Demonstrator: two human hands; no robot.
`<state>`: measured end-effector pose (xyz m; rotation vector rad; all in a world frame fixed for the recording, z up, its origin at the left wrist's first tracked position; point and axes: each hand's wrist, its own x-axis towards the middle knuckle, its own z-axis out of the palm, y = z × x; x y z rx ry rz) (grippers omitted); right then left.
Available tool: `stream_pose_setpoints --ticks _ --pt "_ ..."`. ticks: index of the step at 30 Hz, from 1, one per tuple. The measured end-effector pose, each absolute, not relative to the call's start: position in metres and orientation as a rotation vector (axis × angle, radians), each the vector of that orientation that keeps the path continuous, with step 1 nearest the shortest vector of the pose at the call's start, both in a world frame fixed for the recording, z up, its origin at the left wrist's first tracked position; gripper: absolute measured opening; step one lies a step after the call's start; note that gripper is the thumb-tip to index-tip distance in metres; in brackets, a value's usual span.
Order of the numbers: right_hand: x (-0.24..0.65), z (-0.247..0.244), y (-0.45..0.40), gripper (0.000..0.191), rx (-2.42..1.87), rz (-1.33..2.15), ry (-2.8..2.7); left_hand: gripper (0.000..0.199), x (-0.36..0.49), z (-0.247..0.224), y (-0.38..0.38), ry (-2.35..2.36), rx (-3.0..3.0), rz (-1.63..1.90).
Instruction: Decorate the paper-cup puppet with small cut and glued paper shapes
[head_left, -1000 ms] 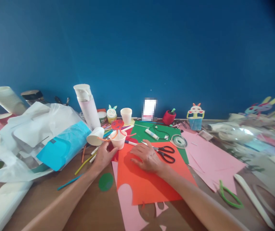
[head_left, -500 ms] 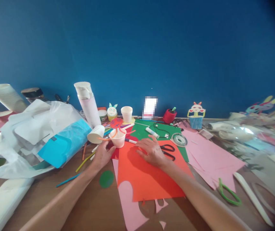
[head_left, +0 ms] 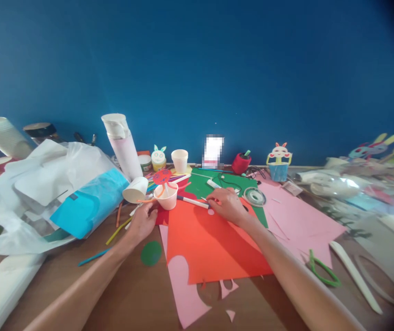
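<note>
A white paper cup [head_left: 166,198] stands upright left of the middle, with orange pipe cleaners bent over its rim and a red paper disc [head_left: 162,177] with dark marks above it. Just left of its base, my left hand [head_left: 143,223] rests with fingers loosely bent and holding nothing, near a pipe cleaner's end. My right hand [head_left: 227,205] is curled over the scissors, which it mostly covers; a bit of black handle and what looks like a blade tip show. Beneath lies an orange sheet [head_left: 214,248]. A white marker [head_left: 195,202] lies between the hands.
A plastic bag [head_left: 7,197] with papers fills the left, near a tilted white bottle [head_left: 124,147] and a tipped cup [head_left: 135,190]. Behind are a green sheet [head_left: 197,181], a tape roll [head_left: 254,196] and a blue bunny cup [head_left: 279,172]. Pink paper [head_left: 300,225] lies right.
My right hand has shifted right and closed over the scissors, whose handles showed before. My left hand has drawn back slightly from the cup. The view has shifted a little.
</note>
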<state>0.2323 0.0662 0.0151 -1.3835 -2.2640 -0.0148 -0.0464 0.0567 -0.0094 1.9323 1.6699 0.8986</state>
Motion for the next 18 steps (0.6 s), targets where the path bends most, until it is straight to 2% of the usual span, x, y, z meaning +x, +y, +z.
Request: stream_pose_setpoints --ticks 4,14,18 --pt "0.240 0.020 0.065 0.018 -1.376 0.096 -2.456 0.033 -0.047 -0.009 0.056 1.641 1.944 0.890" --pt "0.232 0.008 0.057 0.012 -1.558 -0.207 -2.513 0.032 -0.045 -0.009 0.054 1.628 1.955 0.896" --pt "0.230 0.008 0.056 0.011 -1.618 -0.098 -2.470 0.031 -0.043 -0.007 0.053 1.567 1.902 0.898"
